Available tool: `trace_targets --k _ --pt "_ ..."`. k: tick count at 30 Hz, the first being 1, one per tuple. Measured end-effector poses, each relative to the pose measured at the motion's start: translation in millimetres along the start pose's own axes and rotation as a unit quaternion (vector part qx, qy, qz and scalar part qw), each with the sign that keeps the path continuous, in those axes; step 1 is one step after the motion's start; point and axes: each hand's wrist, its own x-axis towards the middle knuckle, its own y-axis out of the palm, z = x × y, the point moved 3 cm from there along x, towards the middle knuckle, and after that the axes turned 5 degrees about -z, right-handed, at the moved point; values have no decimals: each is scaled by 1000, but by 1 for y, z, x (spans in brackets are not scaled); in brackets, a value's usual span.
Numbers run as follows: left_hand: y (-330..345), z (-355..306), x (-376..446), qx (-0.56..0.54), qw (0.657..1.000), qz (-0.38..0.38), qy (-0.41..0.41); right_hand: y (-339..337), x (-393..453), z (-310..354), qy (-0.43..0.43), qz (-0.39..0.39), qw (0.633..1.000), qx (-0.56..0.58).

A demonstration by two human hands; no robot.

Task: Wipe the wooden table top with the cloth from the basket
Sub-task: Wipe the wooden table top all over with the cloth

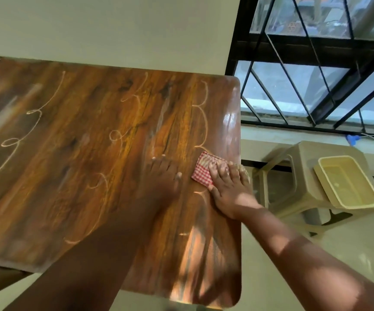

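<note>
Wall: plain cream-painted wall (114, 25) behind.
Window: glass window with black metal diamond grille (316, 63), daylight entering.
Floor: glossy pale tiled floor (338, 248).
Furniture: beige plastic stool (298, 182) below the window.

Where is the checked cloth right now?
In the head view, the red-checked cloth lies under the right hand near the wooden table's right edge.

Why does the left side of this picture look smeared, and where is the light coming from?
Head view: the table top smears at its left end, probably motion blur; the left hand is dark and soft. Daylight from the barred window glares along the table's right edge and patches the forearm of the right hand pressing the checked cloth. The wide lens bends straight edges.
</note>
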Motion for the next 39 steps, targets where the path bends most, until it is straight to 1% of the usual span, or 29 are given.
trace_targets --k 3,5,9,12,16,21,23,24,28,30,31,32,34,37,39 --pt "7 0 25 19 999 12 -38 5 -17 1 -36 9 999 -9" --pt "12 -3 40 10 998 32 -49 6 -34 7 -69 15 997 -27" --pt "22 -1 62 -16 996 80 -33 2 -66 14 -129 3 992 5" --pt "27 4 65 -24 991 125 -36 3 -69 9 -142 9 990 -1" --pt "28 5 66 -33 990 129 -38 2 -43 2 -150 23 988 14" --pt "30 6 67 -28 991 128 -37 -5 46 -24 -93 -43 995 -6" --pt "32 7 67 -31 990 132 -34 -10 68 -29 -91 -50 994 -32" --pt "32 7 67 -31 990 133 -33 -10 70 -29 -86 -39 995 -38" --pt "33 8 68 -33 991 128 -30 -5 36 -10 -91 23 996 -12" --pt "33 7 68 -34 991 128 -34 1 -3 6 -139 24 989 -45" --pt "33 7 68 -35 991 127 -36 5 -26 13 -147 39 987 -59" --pt "32 7 68 -38 991 125 -36 7 -46 19 -147 36 986 -71" --pt "30 7 67 -41 991 122 -35 13 -77 27 -154 23 987 -45" --pt "30 7 66 -38 992 117 -32 7 -83 25 -172 11 985 -9" --pt "30 7 65 -42 993 110 -29 3 -70 24 -168 24 985 -1"
